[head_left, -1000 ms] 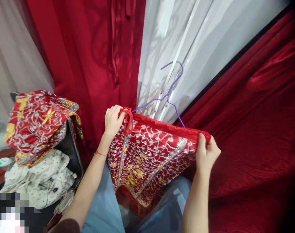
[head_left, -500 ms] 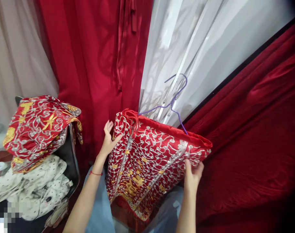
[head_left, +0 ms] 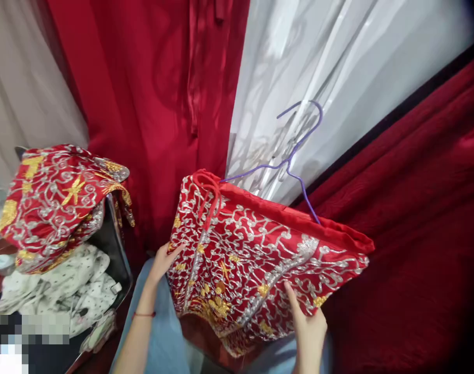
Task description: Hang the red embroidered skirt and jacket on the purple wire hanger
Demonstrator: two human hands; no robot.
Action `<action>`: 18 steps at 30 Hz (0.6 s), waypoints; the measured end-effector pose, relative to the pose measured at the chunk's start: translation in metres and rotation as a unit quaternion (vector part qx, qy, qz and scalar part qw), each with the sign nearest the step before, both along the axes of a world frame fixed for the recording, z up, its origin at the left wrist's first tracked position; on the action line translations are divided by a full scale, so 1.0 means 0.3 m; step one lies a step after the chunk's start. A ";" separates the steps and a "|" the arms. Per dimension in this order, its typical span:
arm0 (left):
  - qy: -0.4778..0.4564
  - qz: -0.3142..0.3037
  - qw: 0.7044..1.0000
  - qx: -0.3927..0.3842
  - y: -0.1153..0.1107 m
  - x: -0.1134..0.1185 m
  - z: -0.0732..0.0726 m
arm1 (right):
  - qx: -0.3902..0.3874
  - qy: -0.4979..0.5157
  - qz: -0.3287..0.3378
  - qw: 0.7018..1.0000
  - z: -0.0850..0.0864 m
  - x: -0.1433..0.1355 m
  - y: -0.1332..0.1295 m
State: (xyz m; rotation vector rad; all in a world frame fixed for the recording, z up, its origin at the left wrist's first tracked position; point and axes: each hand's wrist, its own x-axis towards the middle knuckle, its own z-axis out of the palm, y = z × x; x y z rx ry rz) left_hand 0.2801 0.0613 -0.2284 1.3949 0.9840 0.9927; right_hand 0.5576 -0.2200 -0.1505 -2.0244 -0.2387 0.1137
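Nearest, the right hand (head_left: 309,327) pinches the lower edge of the embroidered red skirt (head_left: 256,254) while the open left hand (head_left: 162,262) steadies its side, best smoothed evenly downward, keeping its waistband level on the purple hanger (head_left: 295,156) behind.

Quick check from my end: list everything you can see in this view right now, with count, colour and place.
Embroidered red garment on hanger: one, red with silver and gold embroidery, centre, over the lap.
Purple wire hanger: one, purple, hook rising above the garment's waistband.
Red drawstring: one, red, at the garment's upper left corner.
Second embroidered red garment: one, red, silver and gold, heaped at left.
White dotted cloth: one, white with dark dots, beneath that heap.
Red curtain: one, red, behind centre.
Sheer white curtain: one, white, upper right.
Dark red velvet fabric: one, right side.
Left hand: touching the garment's left edge.
Right hand: gripping the garment's lower edge.
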 end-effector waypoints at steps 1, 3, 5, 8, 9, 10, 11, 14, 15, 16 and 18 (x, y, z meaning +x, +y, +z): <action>0.013 0.016 1.000 0.008 0.008 0.015 0.001 | -0.026 -0.030 -0.029 0.999 -0.006 -0.007 0.016; 0.018 0.038 0.999 0.028 0.018 0.041 0.011 | -0.056 -0.104 -0.066 0.991 -0.022 -0.031 0.047; -0.021 0.055 0.997 0.053 0.019 0.047 0.039 | -0.066 -0.165 -0.079 0.981 -0.034 -0.063 0.072; -0.104 0.107 0.986 0.074 0.006 -0.007 0.124 | -0.072 -0.184 -0.027 0.980 -0.045 -0.107 0.106; -0.132 0.138 0.979 0.073 0.000 -0.043 0.160 | -0.061 -0.186 0.005 0.981 -0.049 -0.118 0.120; -0.167 0.177 0.968 0.067 -0.005 -0.086 0.197 | -0.044 -0.188 0.040 0.980 -0.055 -0.128 0.136; -0.209 0.216 0.952 0.054 -0.009 -0.134 0.234 | -0.027 -0.192 0.072 0.978 -0.064 -0.136 0.154; -0.335 0.237 0.911 -0.028 -0.003 -0.281 0.322 | 0.012 -0.184 0.141 0.973 -0.099 -0.157 0.211; -0.367 0.220 0.902 -0.061 0.005 -0.323 0.341 | 0.018 -0.176 0.156 0.972 -0.112 -0.164 0.228; -0.393 0.207 0.891 -0.092 0.015 -0.359 0.354 | 0.025 -0.167 0.168 0.971 -0.123 -0.170 0.242; -0.428 0.219 0.866 -0.136 0.041 -0.407 0.372 | 0.045 -0.155 0.197 0.967 -0.139 -0.181 0.261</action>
